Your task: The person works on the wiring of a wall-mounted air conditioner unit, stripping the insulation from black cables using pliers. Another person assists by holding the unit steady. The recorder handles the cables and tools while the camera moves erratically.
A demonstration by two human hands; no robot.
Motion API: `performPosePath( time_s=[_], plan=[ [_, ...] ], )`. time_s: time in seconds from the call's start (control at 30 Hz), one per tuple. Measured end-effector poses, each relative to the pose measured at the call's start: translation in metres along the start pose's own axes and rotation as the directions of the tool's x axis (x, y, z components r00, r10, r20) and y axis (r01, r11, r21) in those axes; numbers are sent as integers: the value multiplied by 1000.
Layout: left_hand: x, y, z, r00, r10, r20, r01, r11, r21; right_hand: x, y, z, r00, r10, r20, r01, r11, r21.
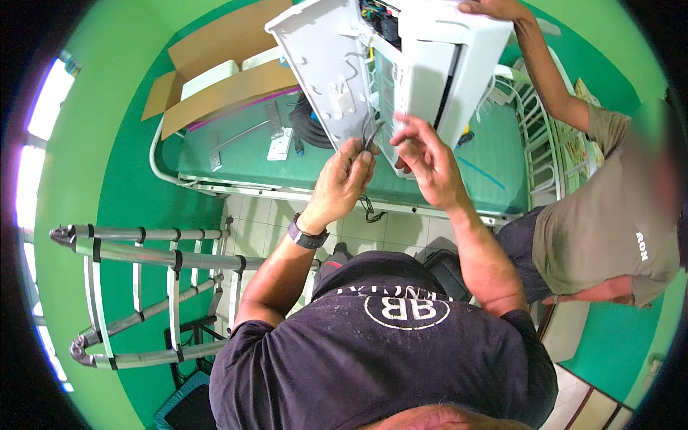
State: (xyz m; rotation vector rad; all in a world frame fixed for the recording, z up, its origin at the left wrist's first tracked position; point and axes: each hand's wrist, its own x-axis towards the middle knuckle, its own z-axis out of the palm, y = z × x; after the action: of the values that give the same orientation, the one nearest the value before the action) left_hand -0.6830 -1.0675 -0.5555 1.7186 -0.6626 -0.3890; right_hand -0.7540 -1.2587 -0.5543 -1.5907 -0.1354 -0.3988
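Observation:
My left hand [342,175], with a dark watch on the wrist, pinches dark cables [367,137] at the lower edge of a white air-conditioner housing [319,79], whose panels stand apart with coloured wiring visible inside. My right hand [430,161] is just to the right, fingers apart and curved before the housing's grille; whether a fingertip touches it I cannot tell. A co-worker's hand [480,8] holds the housing's upper right corner.
The co-worker [602,236] stands at my right. Ahead is a white metal-framed bed [487,193] bearing an open cardboard box [222,100], a black coiled hose [308,122] and metal brackets [240,140]. A folded aluminium ladder [129,251] is at my left.

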Motion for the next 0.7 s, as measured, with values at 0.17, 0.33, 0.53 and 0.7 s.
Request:
performPosePath(
  time_s=[0.17,0.33,0.53,0.7],
  plan=[
    [-10,-8,6,979,148,142,-163,982,101,19,-14,-11,967,70,247,8,953,-302],
    [-9,-5,8,990,51,130,-61,996,67,19,0,-17,839,-387,382,538,695,-478],
    [-7,3,-1,981,5,196,-7,1000,8,10,4,-19,865,-326,380,471,790,-394],
    [-10,-18,13,874,481,73,-469,793,390,17,-5,-39,684,567,458,-607,791,-74]
  ],
)
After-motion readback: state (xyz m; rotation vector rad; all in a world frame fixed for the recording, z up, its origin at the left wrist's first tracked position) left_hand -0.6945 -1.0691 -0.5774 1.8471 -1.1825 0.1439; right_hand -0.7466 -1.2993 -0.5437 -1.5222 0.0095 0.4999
